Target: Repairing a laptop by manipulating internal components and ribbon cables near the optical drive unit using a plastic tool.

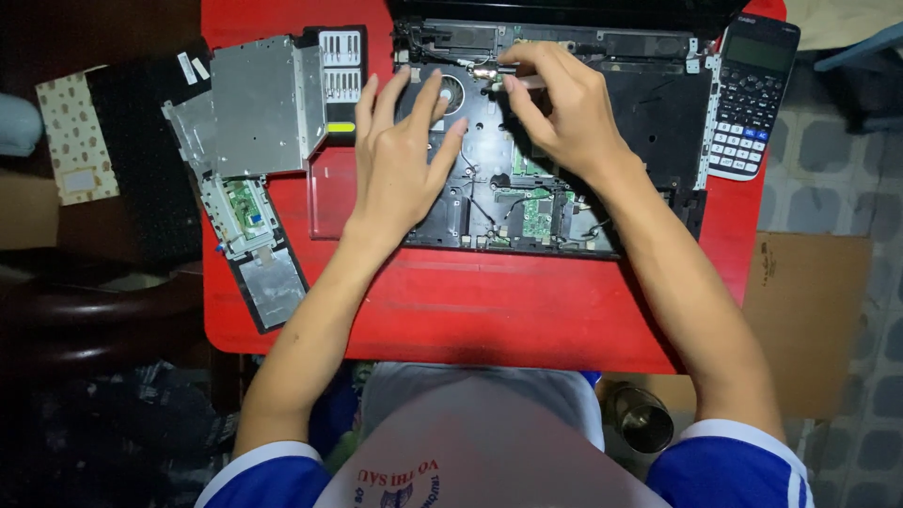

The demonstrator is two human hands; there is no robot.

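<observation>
An opened black laptop base [649, 113] lies on the red table [489, 310], its green circuit board [538, 214] and round fan [453, 94] exposed. My left hand [400, 155] rests flat on the left part of the base, fingers spread, beside the fan. My right hand [564, 103] hovers over the upper middle of the base, with thumb and fingers pinched on a thin tool [508, 68] whose tip meets a small metal part near the hinge. What the tool is exactly is hard to tell.
A silver metal drive [263, 108] and a removed panel with a small board [246, 212] lie at the table's left. A black calculator [752, 94] sits at the right edge. A black keyboard piece [141, 160], a cardboard sheet [809, 310] and a metal cup [644, 419] are off the table.
</observation>
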